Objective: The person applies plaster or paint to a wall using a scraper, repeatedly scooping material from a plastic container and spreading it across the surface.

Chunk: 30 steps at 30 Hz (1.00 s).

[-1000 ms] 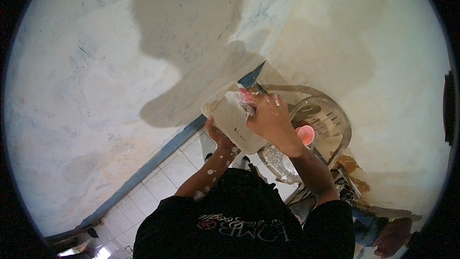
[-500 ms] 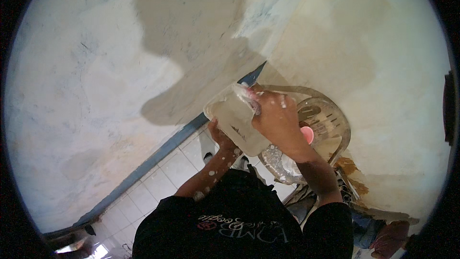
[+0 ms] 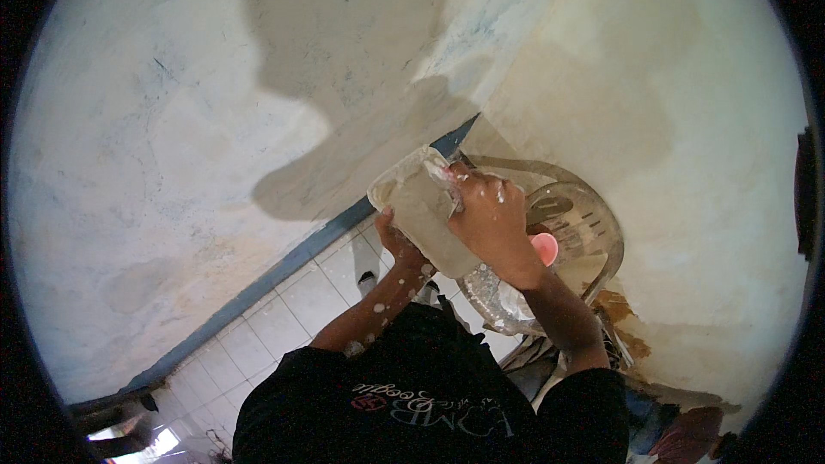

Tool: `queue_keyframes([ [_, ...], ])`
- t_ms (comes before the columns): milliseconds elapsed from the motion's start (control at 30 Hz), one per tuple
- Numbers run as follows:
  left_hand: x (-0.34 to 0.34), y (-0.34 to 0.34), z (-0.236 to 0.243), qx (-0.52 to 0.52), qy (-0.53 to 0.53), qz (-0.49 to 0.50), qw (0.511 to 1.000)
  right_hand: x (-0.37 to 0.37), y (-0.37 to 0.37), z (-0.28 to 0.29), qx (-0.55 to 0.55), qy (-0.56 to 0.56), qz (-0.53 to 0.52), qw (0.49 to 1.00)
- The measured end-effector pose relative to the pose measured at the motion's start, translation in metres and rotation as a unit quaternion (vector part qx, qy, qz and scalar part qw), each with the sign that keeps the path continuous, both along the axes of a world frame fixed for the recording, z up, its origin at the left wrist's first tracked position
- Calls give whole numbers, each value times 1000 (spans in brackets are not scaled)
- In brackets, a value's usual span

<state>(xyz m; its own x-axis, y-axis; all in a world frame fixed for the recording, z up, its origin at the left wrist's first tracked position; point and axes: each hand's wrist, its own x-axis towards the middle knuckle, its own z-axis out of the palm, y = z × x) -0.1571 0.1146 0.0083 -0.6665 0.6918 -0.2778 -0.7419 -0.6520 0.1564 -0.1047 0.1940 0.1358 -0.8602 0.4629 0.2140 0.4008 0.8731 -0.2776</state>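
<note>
My left hand [image 3: 400, 245] grips a rectangular, translucent plastic tray [image 3: 412, 219] at its lower left side, fingers wrapped round the edge. My right hand [image 3: 488, 215] is closed over the tray, holding a small tool [image 3: 438, 172] with pink and white showing, its end at the tray's upper corner. What the tool is exactly is hidden by my fingers. Pale paste smears the tray's inside, and white spots dot both my hands and forearms.
A worn plastic chair [image 3: 593, 198] stands in the wall corner, bearing a pink cup [image 3: 543, 249] and a white-smeared round thing [image 3: 494, 296]. Pale patchy walls [image 3: 146, 163] with blue skirting [image 3: 292, 266] meet white tiles [image 3: 284, 335]. Clutter [image 3: 653, 421] lies at the lower right.
The tray stays in my left hand. My right hand and the tool shift slightly within the tray. The view has drifted a little, with small shifts in the surroundings.
</note>
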Motion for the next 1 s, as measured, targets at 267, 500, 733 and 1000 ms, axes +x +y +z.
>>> queue_keyframes([
  [267,-2,2,-3,37,57,14,998,5,-13,19,-53,-14,38,998],
  [500,-5,3,2,-40,39,32,998,1,11,-2,-88,-49,-33,994],
  [733,-8,4,-10,-12,46,14,999,5,23,6,27,37,15,999],
  [1000,-6,4,6,23,59,19,998,5,18,8,-47,-48,2,998],
])
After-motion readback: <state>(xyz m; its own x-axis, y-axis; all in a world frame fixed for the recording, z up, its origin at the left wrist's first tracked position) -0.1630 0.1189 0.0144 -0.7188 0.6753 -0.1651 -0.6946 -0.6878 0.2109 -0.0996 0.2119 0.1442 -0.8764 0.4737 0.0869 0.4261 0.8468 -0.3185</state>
